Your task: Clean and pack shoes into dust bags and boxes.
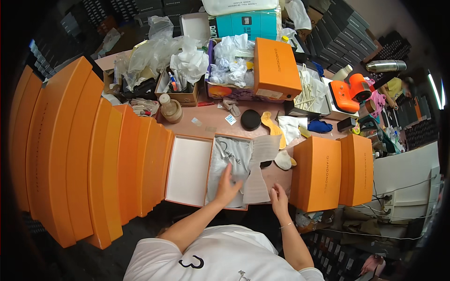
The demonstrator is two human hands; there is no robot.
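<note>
Pressing down into the open orange box [220,140], the left hand [228,187] lies flat with fingers spread on the grey dust bag [229,161] that fills the box's right half; it clamps nothing. The right hand [280,199] sits at the box's right edge, fingers pinched together on the lower corner of the tissue sheet [260,171], which hangs partly over the bag and partly out over the bench [211,119]. The box lid [190,169] lies open to the left, its white lining up and nothing in it.

Risks noted: the tissue is thin and held by one corner only, so a sharp pull could tear or crease it. The bag bulges above the rim near the left hand; uneven pressing could leave it bunched, and the lid might then not seat. A tall stack of orange boxes [89,150] stands tight against the lid, leaving little swing room. Two closed orange boxes [333,171] crowd the right hand.
</note>
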